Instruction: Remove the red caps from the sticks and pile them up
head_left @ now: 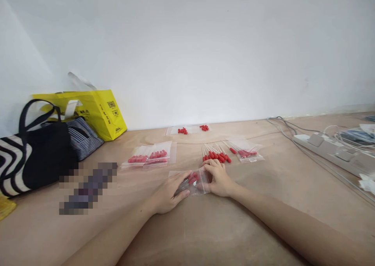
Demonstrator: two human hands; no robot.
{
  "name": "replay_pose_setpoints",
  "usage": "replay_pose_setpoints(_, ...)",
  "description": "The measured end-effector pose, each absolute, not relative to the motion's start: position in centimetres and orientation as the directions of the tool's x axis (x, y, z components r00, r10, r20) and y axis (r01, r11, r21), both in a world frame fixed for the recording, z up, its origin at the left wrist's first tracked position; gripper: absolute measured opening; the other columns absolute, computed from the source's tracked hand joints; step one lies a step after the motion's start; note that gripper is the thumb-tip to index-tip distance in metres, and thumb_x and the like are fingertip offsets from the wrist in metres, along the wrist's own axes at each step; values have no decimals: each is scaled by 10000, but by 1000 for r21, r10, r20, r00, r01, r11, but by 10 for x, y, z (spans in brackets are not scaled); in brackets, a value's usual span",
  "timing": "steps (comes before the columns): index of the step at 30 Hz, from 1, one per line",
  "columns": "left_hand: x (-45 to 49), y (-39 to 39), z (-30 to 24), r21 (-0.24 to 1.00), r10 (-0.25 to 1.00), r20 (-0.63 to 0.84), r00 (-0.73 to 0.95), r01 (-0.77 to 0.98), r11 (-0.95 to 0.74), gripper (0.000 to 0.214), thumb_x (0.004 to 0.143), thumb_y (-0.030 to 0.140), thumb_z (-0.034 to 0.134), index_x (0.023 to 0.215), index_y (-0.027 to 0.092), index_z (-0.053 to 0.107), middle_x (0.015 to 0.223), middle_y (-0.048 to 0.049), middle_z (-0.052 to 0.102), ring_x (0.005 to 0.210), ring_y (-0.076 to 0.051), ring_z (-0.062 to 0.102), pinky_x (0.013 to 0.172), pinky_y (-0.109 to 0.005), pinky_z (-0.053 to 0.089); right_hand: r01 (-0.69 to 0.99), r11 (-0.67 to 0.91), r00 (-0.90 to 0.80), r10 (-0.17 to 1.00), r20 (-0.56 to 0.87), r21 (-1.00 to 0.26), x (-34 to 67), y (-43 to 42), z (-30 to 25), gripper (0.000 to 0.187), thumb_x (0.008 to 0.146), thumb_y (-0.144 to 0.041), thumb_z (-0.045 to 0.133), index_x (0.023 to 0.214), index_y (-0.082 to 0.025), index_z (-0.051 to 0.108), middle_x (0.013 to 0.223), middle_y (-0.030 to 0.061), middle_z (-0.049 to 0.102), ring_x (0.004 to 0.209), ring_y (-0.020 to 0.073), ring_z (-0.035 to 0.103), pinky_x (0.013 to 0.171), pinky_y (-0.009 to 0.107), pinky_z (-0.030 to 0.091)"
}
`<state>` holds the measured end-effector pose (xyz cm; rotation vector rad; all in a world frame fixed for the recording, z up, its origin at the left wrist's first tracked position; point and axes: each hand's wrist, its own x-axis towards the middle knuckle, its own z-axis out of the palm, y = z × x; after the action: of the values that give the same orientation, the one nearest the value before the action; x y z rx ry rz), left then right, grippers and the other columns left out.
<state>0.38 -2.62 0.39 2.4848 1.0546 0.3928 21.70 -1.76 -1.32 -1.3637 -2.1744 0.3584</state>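
A small clear zip bag (193, 182) with red-tipped sticks inside lies on the brown table (263, 203). My left hand (169, 191) holds its left end, fingers curled over the plastic. My right hand (218, 178) pinches its right end. Just beyond my right hand lies a loose fan of red-tipped white sticks (215, 153). Filled bags (150, 156) sit to the left of it, and another filled bag (246, 152) to the right.
Two flat bags with a few red pieces (191, 129) lie by the white wall. A yellow tote (96, 111), a striped pouch (83, 137) and a black-and-white bag (32, 156) stand at left. A power strip (336, 150) with cables lies at right.
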Motion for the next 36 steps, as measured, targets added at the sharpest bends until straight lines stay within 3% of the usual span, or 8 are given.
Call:
replay_pose_setpoints(4, 4, -27, 5, 477, 739, 104, 666, 619, -624, 516, 837, 366, 412, 1312, 236, 258, 1322, -58, 392, 1179, -220, 381, 973, -399, 324, 749, 482, -377, 874, 305, -455, 217, -18, -14, 389, 653, -481, 615, 996, -301, 582, 1078, 39, 505, 998, 227, 403, 822, 395, 280)
replay_pose_setpoints(9, 4, -27, 5, 488, 748, 86, 658, 627, -607, 508, 836, 357, 414, 1306, 234, 269, 1307, -58, 413, 1169, -216, 396, 968, -393, 335, 737, 480, -381, 877, 294, -476, 217, -17, -14, 383, 582, -515, 660, 859, -255, 616, 1070, 41, 508, 997, 231, 404, 825, 398, 286)
replay_pose_setpoints(13, 4, -26, 3, 478, 746, 87, 660, 629, -613, 500, 839, 356, 409, 1302, 225, 272, 1316, -59, 399, 1179, -209, 384, 976, -386, 328, 704, 515, -423, 857, 294, -490, 218, -17, -14, 459, 565, -529, 668, 957, -299, 606, 1122, 45, 487, 1032, 244, 384, 843, 419, 265)
replay_pose_setpoints(15, 3, -25, 2, 468, 747, 88, 660, 634, -615, 494, 838, 360, 410, 1295, 219, 287, 1312, -61, 402, 1180, -212, 382, 977, -386, 327, 695, 529, -455, 848, 273, -487, 218, -18, -13, 400, 606, -522, 644, 956, -330, 615, 1147, 40, 478, 1051, 247, 372, 849, 428, 253)
replay_pose_setpoints(18, 3, -25, 2, 464, 749, 77, 658, 641, -612, 482, 836, 370, 412, 1281, 213, 314, 1313, -63, 402, 1180, -218, 382, 977, -389, 326, 697, 514, -450, 856, 254, -499, 217, -19, -11, 269, 627, -472, 647, 823, -287, 651, 1122, 40, 495, 1045, 241, 380, 849, 420, 258)
replay_pose_setpoints(22, 2, -25, 4, 460, 745, 62, 664, 644, -611, 480, 838, 380, 409, 1279, 213, 318, 1318, -62, 397, 1180, -214, 382, 980, -391, 323, 678, 521, -437, 853, 285, -518, 224, -21, -6, 238, 603, -434, 670, 655, -207, 620, 1069, 46, 511, 1021, 228, 406, 851, 399, 271)
replay_pose_setpoints(30, 2, -27, 6, 466, 758, 47, 651, 656, -593, 488, 832, 380, 421, 1278, 207, 331, 1319, -64, 399, 1184, -215, 382, 985, -384, 322, 699, 567, -530, 820, 217, -436, 248, -23, 2, 276, 543, -364, 712, 720, -196, 583, 877, 31, 509, 855, 188, 447, 779, 340, 342)
replay_pose_setpoints(36, 1, -26, 6, 453, 769, 34, 638, 676, -581, 492, 830, 387, 421, 1281, 210, 331, 1325, -62, 391, 1192, -212, 374, 991, -386, 314, 628, 428, -528, 848, 49, -650, 253, -17, -1, 209, 605, -307, 665, 690, -174, 527, 659, -22, 513, 607, 104, 461, 546, 219, 354)
